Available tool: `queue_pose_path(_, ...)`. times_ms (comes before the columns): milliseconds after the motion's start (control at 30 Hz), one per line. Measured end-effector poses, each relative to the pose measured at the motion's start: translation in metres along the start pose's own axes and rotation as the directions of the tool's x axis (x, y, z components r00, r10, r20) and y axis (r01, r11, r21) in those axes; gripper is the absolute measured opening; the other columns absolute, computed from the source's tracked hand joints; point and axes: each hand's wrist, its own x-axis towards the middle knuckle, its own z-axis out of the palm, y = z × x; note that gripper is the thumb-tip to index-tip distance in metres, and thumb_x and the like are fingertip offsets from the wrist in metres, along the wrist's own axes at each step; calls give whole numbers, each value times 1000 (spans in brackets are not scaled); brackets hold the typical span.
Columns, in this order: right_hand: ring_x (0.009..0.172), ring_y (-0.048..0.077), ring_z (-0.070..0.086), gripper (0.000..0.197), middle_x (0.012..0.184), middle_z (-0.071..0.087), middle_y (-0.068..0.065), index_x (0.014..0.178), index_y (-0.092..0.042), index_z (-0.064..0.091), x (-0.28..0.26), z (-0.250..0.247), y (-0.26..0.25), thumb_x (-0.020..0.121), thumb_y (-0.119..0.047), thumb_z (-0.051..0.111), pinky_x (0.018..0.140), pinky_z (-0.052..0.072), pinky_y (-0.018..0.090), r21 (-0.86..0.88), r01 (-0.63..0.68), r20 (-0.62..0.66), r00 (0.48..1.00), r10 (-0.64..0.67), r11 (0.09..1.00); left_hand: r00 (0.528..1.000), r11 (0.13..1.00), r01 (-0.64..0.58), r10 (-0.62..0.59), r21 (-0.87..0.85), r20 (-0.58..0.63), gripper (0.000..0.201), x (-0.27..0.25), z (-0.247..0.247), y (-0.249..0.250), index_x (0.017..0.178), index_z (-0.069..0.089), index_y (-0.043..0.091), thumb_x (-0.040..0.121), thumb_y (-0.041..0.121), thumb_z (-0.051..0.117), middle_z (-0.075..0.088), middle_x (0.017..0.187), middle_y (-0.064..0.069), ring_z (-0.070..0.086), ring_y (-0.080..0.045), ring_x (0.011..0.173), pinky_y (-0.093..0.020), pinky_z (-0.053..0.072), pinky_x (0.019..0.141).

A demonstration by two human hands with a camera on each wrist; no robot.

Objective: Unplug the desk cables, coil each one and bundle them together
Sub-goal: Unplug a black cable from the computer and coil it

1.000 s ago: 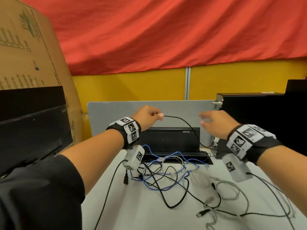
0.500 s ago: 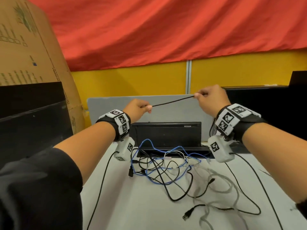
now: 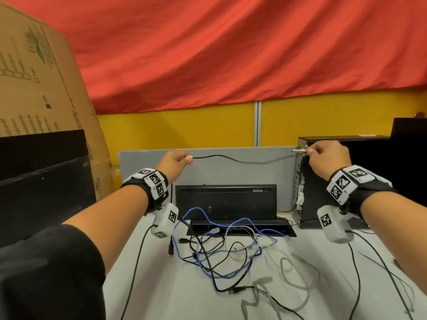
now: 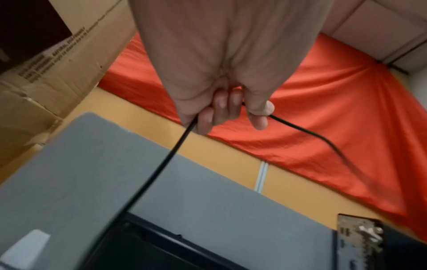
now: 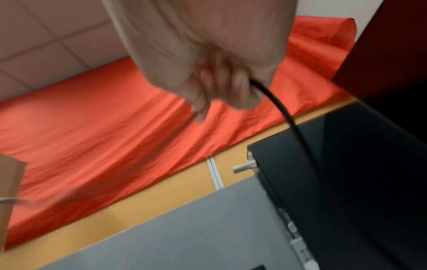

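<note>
Backdrop: a red cloth hangs over a yellow wall, with a grey divider panel standing behind both hands.
Surface: a pale desk lies below the hands.
Left hand: the left hand is raised, its fingers and thumb curled round the black cable.
Right hand: the right hand is closed on the same cable at about the same height, well apart from the left hand.
Cable axis: the held stretch runs sideways from hand to hand, sagging slightly between them; from each fist a tail drops toward the desk.
Beside right hand: a black computer case stands upright just behind it.
Below hands: a tangle of blue, black, white and grey cables lies loose on the desk in front of an open black cable box.
Left of left hand: a cardboard box leans.
</note>
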Motion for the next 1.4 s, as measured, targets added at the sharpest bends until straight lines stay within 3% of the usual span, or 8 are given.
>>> queue_pose_path(100, 91, 30, 63, 23, 101, 70, 15, 99, -7, 72, -12, 8, -12, 94, -19, 53, 81, 50, 34, -91, 84, 277, 959, -56, 992, 998, 998, -57, 57, -3, 16, 26, 1, 7, 18, 89, 66, 5, 101, 19, 49, 38, 59, 7, 35, -6, 55, -26, 29, 55)
queue_pose_path(233, 127, 21, 51, 40, 136, 56, 4, 134, -15, 54, -37, 25, -60, 96, -26, 51, 105, 37, 34, 59, 265, 403, 876, -266, 962, 983, 989, -148, 148, -8, 110, 24, 2, 27, 47, 86, 65, 11, 100, 22, 50, 37, 58, 7, 33, -6, 52, -23, 27, 52)
queue_pose_path(367, 102, 16, 64, 29, 108, 69, 1, 120, -22, 63, -50, 42, -105, 97, -36, 52, 93, 47, 31, 404, 221, 489, 768, -414, 888, 958, 973, -230, 232, -36, 166, 24, 3, 43, 70, 86, 68, 7, 99, 21, 53, 39, 55, 7, 33, -7, 52, -23, 27, 52)
queue_pose_path(433, 64, 14, 57, 22, 70, 61, -4, 99, -21, 70, -50, 44, -108, 95, -37, 55, 65, 47, 30, 439, 213, 427, 805, -412, 873, 958, 974, -225, 228, -39, 176, 25, 3, 42, 72, 88, 70, 7, 98, 23, 54, 43, 49, 12, 35, -2, 48, -18, 27, 50)
queue_pose_path(500, 54, 12, 46, 22, 60, 54, -5, 88, -18, 73, -42, 42, -96, 94, -33, 58, 56, 38, 27, 324, 295, 324, 858, -398, 899, 962, 980, -195, 196, -25, 187, 25, 3, 35, 67, 86, 69, 10, 98, 26, 54, 42, 44, 13, 36, 1, 42, -14, 25, 46)
queue_pose_path(733, 75, 21, 63, 23, 80, 70, 5, 88, -16, 76, -10, 21, -24, 92, -32, 60, 71, 53, 32, 48, 236, 148, 959, -241, 971, 985, 995, -40, 23, 96, 173, 27, 4, 5, 19, 81, 69, 6, 98, 21, 54, 37, 52, 4, 32, -7, 45, -15, 27, 44)
queue_pose_path(1000, 58, 13, 58, 20, 59, 60, -11, 79, -20, 75, 4, 9, 24, 89, -30, 61, 60, 45, 24, -28, 166, 20, 986, -166, 986, 986, 976, 49, -82, 214, 148, 27, 0, -8, -4, 78, 70, 10, 96, 25, 57, 43, 53, 2, 36, -12, 51, -26, 28, 51)
queue_pose_path(1400, 68, 23, 61, 20, 65, 65, 1, 82, -21, 75, 2, 1, 28, 91, -31, 60, 67, 53, 33, -34, 158, -14, 987, -159, 987, 978, 903, 87, -159, 421, 138, 25, -1, -20, -18, 81, 72, 12, 96, 23, 57, 54, 67, 2, 46, -12, 60, -27, 36, 63)
